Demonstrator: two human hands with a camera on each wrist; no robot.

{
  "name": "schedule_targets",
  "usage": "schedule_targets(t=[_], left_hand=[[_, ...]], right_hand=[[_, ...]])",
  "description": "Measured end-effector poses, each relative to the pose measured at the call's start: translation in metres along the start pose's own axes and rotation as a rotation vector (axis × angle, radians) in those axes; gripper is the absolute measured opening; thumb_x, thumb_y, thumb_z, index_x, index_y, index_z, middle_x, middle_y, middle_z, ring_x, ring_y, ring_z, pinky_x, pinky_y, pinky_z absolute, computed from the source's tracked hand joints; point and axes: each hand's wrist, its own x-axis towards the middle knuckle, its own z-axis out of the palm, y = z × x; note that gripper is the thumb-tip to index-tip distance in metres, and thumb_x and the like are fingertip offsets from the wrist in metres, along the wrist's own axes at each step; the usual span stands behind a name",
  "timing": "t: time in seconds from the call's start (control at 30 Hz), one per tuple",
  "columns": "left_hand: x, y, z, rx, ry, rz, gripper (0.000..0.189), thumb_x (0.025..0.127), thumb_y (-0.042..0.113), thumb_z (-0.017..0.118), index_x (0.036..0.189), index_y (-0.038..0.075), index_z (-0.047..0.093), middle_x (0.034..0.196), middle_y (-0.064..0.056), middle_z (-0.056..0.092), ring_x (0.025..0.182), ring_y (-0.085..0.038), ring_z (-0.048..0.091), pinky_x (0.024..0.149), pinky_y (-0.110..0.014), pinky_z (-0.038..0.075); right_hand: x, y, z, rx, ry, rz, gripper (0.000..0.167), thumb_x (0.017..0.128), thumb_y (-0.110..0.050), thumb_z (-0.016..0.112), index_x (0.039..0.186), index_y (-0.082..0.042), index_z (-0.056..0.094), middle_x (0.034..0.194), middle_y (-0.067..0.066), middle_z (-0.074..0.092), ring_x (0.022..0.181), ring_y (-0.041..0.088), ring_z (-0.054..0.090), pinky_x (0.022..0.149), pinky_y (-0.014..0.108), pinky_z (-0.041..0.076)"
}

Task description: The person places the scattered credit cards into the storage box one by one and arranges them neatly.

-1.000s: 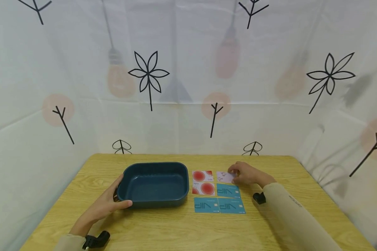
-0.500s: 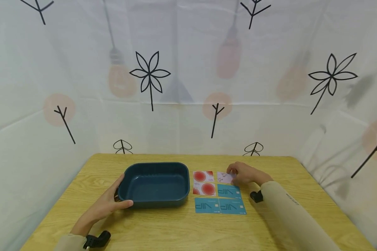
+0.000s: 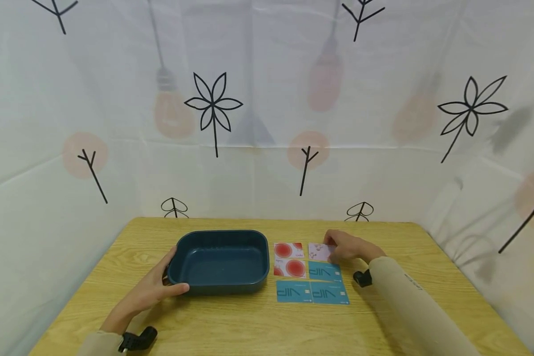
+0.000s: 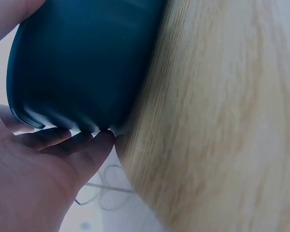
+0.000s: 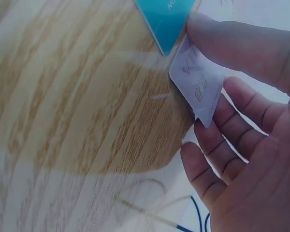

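The dark teal rectangular dish [image 3: 224, 289], left, has smooth, softly glossy walls. The pale lilac rectangular card [image 5: 197, 87] and the blue rectangular cards [image 3: 292, 291], right, look like smooth plastic. The yellow-brown wood-grain tabletop [image 3: 231, 326] has a satin finish. The white printed cloth backdrop [image 3: 267, 183], far, is matt and creased.

Soft light leaves faint shadows on the table [image 3: 249, 326]; both wrist views look hazy.
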Motion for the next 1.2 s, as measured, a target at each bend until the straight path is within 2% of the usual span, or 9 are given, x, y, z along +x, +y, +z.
schedule_targets(t=[0.2, 0.4, 0.6, 0.87, 1.07, 1.2], left_hand=[[-0.0008, -0.0004, -0.0006, 0.003, 0.004, 0.0, 0.099, 0.088, 0.025, 0.071, 0.155, 0.013, -0.002, 0.157, -0.022, -0.004, 0.139, -0.046, 0.016, 0.1, -0.048, 0.039], [-0.0015, -0.0007, -0.0003, -0.007, -0.002, -0.006, 0.099, 0.088, 0.025, 0.07, 0.155, 0.014, -0.003, 0.157, -0.023, -0.005, 0.139, -0.047, 0.016, 0.1, -0.048, 0.039], [-0.0019, -0.001, -0.0001, -0.004, 0.002, -0.003, 0.099, 0.088, 0.025, 0.07, 0.155, 0.013, -0.002, 0.157, -0.023, -0.004, 0.139, -0.047, 0.017, 0.1, -0.048, 0.04], [-0.0026, -0.0011, -0.0002, 0.0, 0.012, -0.001, 0.099, 0.088, 0.025, 0.07, 0.155, 0.012, -0.002, 0.157, -0.023, -0.003, 0.138, -0.047, 0.018, 0.099, -0.047, 0.04], [-0.0015, -0.0017, -0.0003, 0.014, 0.017, 0.002, 0.1, 0.088, 0.027, 0.071, 0.155, 0.013, -0.001, 0.158, -0.022, -0.003, 0.138, -0.046, 0.018, 0.099, -0.047, 0.04], [0.0, -0.0012, 0.0002, 0.02, 0.008, 0.003, 0.099, 0.088, 0.029, 0.071, 0.155, 0.014, -0.001, 0.158, -0.021, -0.002, 0.139, -0.046, 0.017, 0.1, -0.048, 0.039]], right_hand=[[0.0001, -0.0004, 0.0025, -0.005, 0.047, 0.02, 0.036, 0.076, -0.014, 0.079, 0.103, -0.014, 0.055, 0.099, 0.002, 0.053, 0.093, 0.022, 0.048, 0.085, 0.041, 0.042], [-0.0009, 0.0001, 0.0041, -0.032, 0.086, 0.01, 0.04, 0.074, -0.02, 0.08, 0.106, -0.013, 0.058, 0.107, 0.004, 0.051, 0.095, 0.023, 0.048, 0.089, 0.044, 0.043], [-0.002, 0.0033, 0.004, -0.05, 0.084, -0.001, 0.046, 0.074, -0.029, 0.082, 0.111, -0.011, 0.061, 0.111, 0.004, 0.052, 0.097, 0.022, 0.048, 0.09, 0.046, 0.043], [-0.0033, -0.0015, 0.0015, -0.083, 0.089, -0.057, 0.052, 0.074, -0.025, 0.08, 0.12, -0.012, 0.061, 0.111, 0.005, 0.053, 0.101, 0.024, 0.05, 0.092, 0.049, 0.042], [-0.0031, -0.004, 0.0013, -0.143, 0.09, -0.083, 0.052, 0.074, -0.027, 0.079, 0.122, -0.015, 0.062, 0.103, 0.002, 0.051, 0.094, 0.02, 0.047, 0.085, 0.046, 0.043], [-0.0044, -0.0016, 0.0024, -0.155, 0.094, -0.077, 0.052, 0.073, -0.029, 0.08, 0.121, -0.017, 0.063, 0.106, 0.003, 0.052, 0.097, 0.021, 0.048, 0.085, 0.046, 0.044]])
